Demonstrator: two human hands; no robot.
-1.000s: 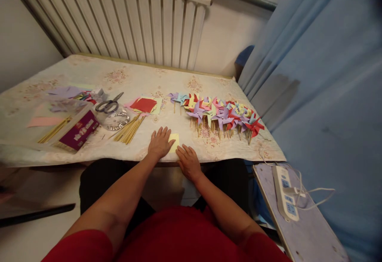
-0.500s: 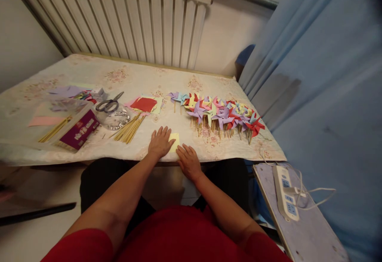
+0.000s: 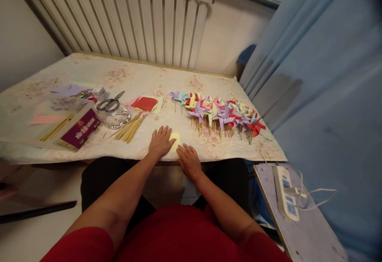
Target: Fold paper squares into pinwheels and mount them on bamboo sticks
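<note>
A small yellow paper square lies on the table near its front edge. My left hand rests flat on the paper's left part with fingers spread. My right hand lies flat just below and to the right, its fingertips touching the paper's lower edge. Neither hand grips anything. A row of finished paper pinwheels on wooden sticks lies beyond my right hand.
A bundle of wooden sticks, scissors, a clear round container, red paper squares, a purple box and loose coloured paper lie left. A power strip sits on a board at right. A radiator stands behind the table.
</note>
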